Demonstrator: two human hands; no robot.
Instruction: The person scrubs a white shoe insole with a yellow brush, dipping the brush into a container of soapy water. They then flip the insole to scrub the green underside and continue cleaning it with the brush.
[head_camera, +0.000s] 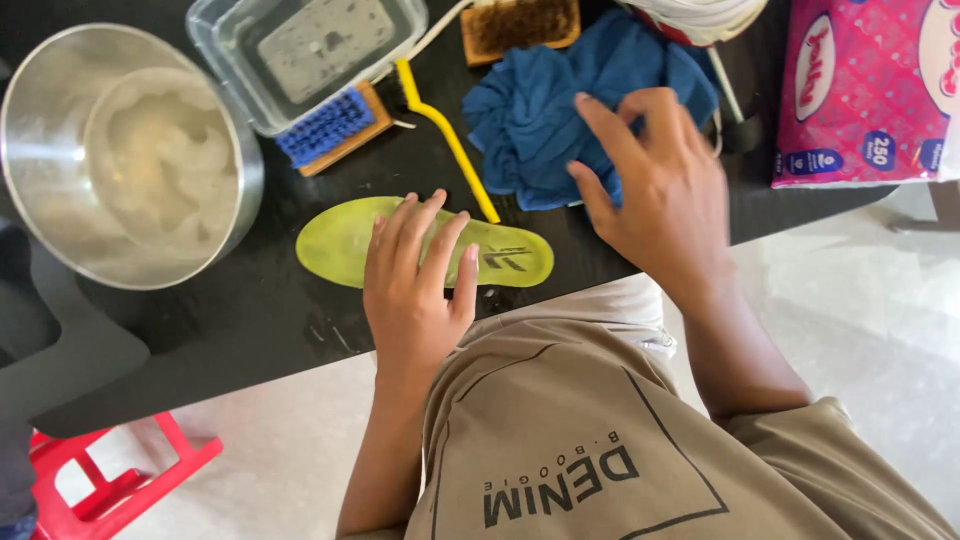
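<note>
Overhead, one yellow-green shoe insole (345, 240) lies flat on the dark counter (250, 320), near its front edge, pinned under the left hand (415, 275), whose fingers (440, 250) are spread flat and grip nothing. The right hand (660, 185) hovers with fingers loosely open over one crumpled blue cloth (530, 110). Three brushes are in view: a blue-bristled one (330, 128), a brown-bristled one (520, 25) and a slim yellow one (445, 135). One steel bowl of foamy water (130, 155) and one clear tub (305, 50) stand at left. One pink rectangular tissue pack (865, 90), with white oval and blue round labels, sits at far right.
</note>
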